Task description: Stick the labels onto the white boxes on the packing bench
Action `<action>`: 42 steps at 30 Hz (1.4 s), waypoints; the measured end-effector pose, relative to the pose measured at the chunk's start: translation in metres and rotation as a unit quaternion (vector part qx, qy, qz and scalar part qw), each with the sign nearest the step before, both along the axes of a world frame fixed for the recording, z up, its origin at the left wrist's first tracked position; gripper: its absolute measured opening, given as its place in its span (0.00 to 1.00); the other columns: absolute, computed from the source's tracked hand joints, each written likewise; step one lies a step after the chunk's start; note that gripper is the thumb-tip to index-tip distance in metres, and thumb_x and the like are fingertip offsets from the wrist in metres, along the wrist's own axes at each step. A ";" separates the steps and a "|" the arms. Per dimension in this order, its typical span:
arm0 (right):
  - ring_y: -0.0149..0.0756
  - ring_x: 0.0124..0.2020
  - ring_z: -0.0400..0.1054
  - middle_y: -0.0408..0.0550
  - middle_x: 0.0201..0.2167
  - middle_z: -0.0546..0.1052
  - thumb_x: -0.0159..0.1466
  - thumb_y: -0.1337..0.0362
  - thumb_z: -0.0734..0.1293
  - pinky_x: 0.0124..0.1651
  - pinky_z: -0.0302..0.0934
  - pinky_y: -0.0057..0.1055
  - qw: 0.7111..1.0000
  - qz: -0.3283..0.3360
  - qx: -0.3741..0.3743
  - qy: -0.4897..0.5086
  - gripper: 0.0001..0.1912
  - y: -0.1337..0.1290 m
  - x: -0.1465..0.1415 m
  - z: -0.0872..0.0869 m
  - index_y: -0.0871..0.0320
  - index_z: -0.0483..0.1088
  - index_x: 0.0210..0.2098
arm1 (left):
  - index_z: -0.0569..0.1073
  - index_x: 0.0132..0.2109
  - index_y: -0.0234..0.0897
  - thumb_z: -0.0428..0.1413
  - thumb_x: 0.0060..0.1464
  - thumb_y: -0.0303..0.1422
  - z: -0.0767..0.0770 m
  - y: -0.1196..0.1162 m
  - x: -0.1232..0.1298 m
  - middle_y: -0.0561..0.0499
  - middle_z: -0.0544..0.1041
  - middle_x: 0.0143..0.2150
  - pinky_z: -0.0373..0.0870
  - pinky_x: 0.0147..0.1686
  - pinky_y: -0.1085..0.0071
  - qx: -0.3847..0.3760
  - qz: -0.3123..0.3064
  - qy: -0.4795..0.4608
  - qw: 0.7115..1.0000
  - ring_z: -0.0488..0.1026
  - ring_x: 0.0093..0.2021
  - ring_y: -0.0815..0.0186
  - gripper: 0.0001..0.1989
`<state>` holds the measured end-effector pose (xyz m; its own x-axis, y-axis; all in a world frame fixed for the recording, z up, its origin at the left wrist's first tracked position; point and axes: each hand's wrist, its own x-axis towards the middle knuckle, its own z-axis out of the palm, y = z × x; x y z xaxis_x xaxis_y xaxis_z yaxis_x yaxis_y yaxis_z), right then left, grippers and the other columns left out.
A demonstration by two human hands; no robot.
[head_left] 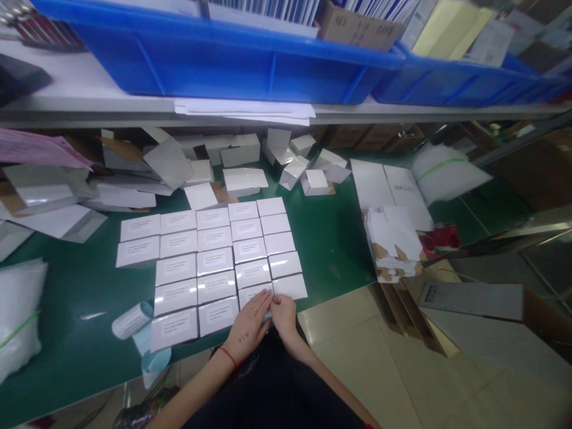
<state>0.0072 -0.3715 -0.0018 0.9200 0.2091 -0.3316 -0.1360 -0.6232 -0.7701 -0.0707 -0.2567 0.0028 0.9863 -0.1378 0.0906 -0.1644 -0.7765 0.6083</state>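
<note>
Several small white boxes with printed labels (pixel 214 262) lie in tidy rows on the green table (pixel 333 244). My left hand (pixel 250 325) rests flat on the nearest labelled box (pixel 254 293) at the table's front edge, fingers spread. My right hand (pixel 283 311) sits just beside it, fingertips pinching something small and pale at that box's front edge; what it is I cannot tell. A roll of labels (pixel 131 320) with a trailing blue backing strip (pixel 154 357) lies to the left of the rows.
Loose folded white boxes (pixel 286 161) are scattered behind the rows. A stack of flat box blanks (pixel 393 238) sits at the right. Bagged white bundles (pixel 18 310) lie far left. Blue bins (pixel 223 59) stand on a shelf above. Cardboard cartons (pixel 473 310) are on the floor at right.
</note>
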 end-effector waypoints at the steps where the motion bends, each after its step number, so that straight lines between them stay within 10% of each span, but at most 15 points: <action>1: 0.39 0.19 0.64 0.40 0.14 0.67 0.59 0.73 0.64 0.24 0.46 0.29 1.000 0.000 0.002 0.002 0.17 0.000 0.000 -0.001 0.57 0.65 0.14 | 0.49 0.69 0.33 0.49 0.61 0.27 -0.001 0.000 0.002 0.39 0.57 0.68 0.62 0.65 0.52 0.007 -0.003 -0.001 1.000 0.53 0.69 0.56 0.32; 12: 0.41 0.25 0.66 0.45 0.22 0.73 0.55 0.59 0.72 0.26 0.56 0.28 0.983 0.003 0.132 0.126 0.11 -0.023 -0.015 -0.021 0.60 0.73 0.24 | 0.57 0.66 0.31 0.42 0.70 0.34 0.007 0.036 -0.031 0.39 0.66 0.63 0.65 0.61 0.50 0.107 0.090 -0.036 0.990 0.64 0.63 0.56 0.22; 17: 0.38 0.20 0.62 0.43 0.18 0.68 0.49 0.47 0.75 0.22 0.51 0.27 0.933 0.067 0.187 0.299 0.22 -0.066 -0.028 -0.026 0.60 0.68 0.21 | 0.63 0.63 0.35 0.43 0.69 0.37 0.011 0.025 -0.033 0.41 0.68 0.61 0.63 0.61 0.49 -0.039 0.170 0.009 0.985 0.65 0.61 0.55 0.20; 22: 0.45 0.29 0.68 0.46 0.25 0.73 0.50 0.47 0.78 0.32 0.60 0.31 0.929 0.047 0.262 0.259 0.23 -0.086 -0.012 -0.006 0.60 0.71 0.26 | 0.71 0.48 0.32 0.58 0.53 0.50 0.013 -0.005 -0.006 0.42 0.76 0.42 0.73 0.45 0.60 -0.395 0.312 0.205 0.839 0.74 0.43 0.57 0.26; 26: 0.46 0.35 0.68 0.48 0.33 0.75 0.54 0.53 0.78 0.38 0.60 0.32 0.909 0.009 0.332 0.250 0.20 -0.083 0.007 0.014 0.60 0.74 0.36 | 0.68 0.28 0.33 0.65 0.36 0.51 0.014 -0.027 0.021 0.55 0.67 0.24 0.61 0.27 0.74 -0.500 0.306 0.300 0.752 0.65 0.26 0.68 0.25; 33: 0.36 0.22 0.55 0.40 0.19 0.64 0.52 0.49 0.74 0.26 0.47 0.28 0.958 -0.067 0.242 0.142 0.21 -0.089 0.026 0.001 0.60 0.67 0.21 | 0.66 0.25 0.35 0.62 0.38 0.55 0.020 -0.054 0.043 0.56 0.64 0.22 0.56 0.27 0.74 -0.488 0.302 0.310 0.757 0.59 0.25 0.69 0.26; 42: 0.45 0.30 0.66 0.50 0.28 0.75 0.52 0.49 0.71 0.32 0.58 0.31 0.952 -0.104 0.246 0.152 0.20 -0.093 0.041 -0.004 0.63 0.76 0.30 | 0.64 0.20 0.37 0.53 0.44 0.61 0.014 -0.056 0.064 0.55 0.61 0.18 0.53 0.26 0.71 -0.368 0.332 0.305 0.813 0.60 0.23 0.66 0.30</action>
<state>0.0485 -0.4643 -0.0054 0.8361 0.2316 -0.4973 -0.4794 -0.1321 -0.8676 -0.0070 -0.3126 0.0173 0.7134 0.3133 -0.6269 0.6498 0.0393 0.7591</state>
